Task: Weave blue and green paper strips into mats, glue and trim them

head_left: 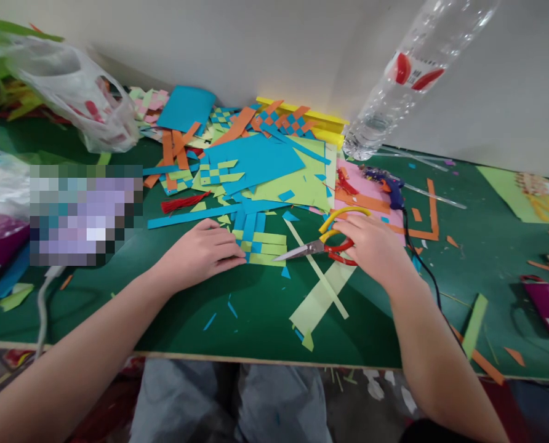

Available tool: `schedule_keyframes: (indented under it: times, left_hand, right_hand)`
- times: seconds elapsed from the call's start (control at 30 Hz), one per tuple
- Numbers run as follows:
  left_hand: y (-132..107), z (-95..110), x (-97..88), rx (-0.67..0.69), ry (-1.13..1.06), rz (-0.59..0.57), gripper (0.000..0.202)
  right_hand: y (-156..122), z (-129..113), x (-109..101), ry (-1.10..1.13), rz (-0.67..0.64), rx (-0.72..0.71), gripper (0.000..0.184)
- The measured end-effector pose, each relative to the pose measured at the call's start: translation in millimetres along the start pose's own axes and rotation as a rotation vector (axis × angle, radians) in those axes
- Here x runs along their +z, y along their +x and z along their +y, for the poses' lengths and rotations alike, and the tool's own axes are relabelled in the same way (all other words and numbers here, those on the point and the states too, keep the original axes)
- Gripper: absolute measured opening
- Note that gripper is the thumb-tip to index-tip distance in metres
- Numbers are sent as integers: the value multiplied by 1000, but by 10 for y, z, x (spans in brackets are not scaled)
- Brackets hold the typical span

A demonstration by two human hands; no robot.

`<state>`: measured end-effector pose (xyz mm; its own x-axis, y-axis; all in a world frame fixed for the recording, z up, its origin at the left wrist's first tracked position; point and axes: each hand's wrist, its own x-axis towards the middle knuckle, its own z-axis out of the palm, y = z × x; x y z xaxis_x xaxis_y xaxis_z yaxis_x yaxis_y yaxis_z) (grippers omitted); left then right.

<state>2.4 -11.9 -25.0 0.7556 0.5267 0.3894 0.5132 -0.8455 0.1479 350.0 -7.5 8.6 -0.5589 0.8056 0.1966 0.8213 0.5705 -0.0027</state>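
Observation:
My right hand [369, 243] holds scissors [309, 248] with red and yellow handles by the loops. Their blades point left, and the tip lies at the lower right edge of a small woven paper piece [269, 247] of blue and light green strips. From the left, my left hand [205, 251] has its fingertips closed together at that piece's left edge. Blue strips stick out from the top of the weave. Close to the scissors lie a thin pale strip [318, 271] and a wider pale green strip [320, 301], which cross each other.
Blue paper [260, 161], green sheets and woven scraps pile up behind my hands. A water bottle [408, 80] stands by the wall. A glue gun [389, 184] with a black cord rests on pink paper at right. Left are a pixelated device [90, 215] and plastic bag [90, 104].

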Motion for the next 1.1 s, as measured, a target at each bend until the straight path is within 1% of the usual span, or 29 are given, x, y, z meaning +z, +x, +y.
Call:
schedule_keyframes:
  times: [0.13,0.2,0.3,0.4,0.53,0.67,0.93,1.1]
  left_hand:
    - [9,4,-4,2,-7,-1,10]
    - [12,6,-7,2,-5,-4,11]
    - [14,13,-13,1,0,-9,14]
    - [18,19,-18,-3,2,-7,16]
    - [22,20,-14,-15,-1,-25,16]
    - [21,15,-6,-29,-15,-34,18]
    - [30,22,-19,-21,-29,-15,17]
    - [20,16,-6,-17,-26,-11,17]
  right_hand:
    - [-14,13,-25,25,8,43,49]
    - [-2,-11,-8,30,51,39,46]
    - [26,-85,44,24,130,29,36]
    - [46,-167,104,-12,162,16,33]
    - [51,-217,161,-56,139,-13,38]
    - [50,-197,173,-77,110,-29,38]
    - [28,-124,126,-37,82,19,34]
    - [23,-73,65,-26,24,30,38]
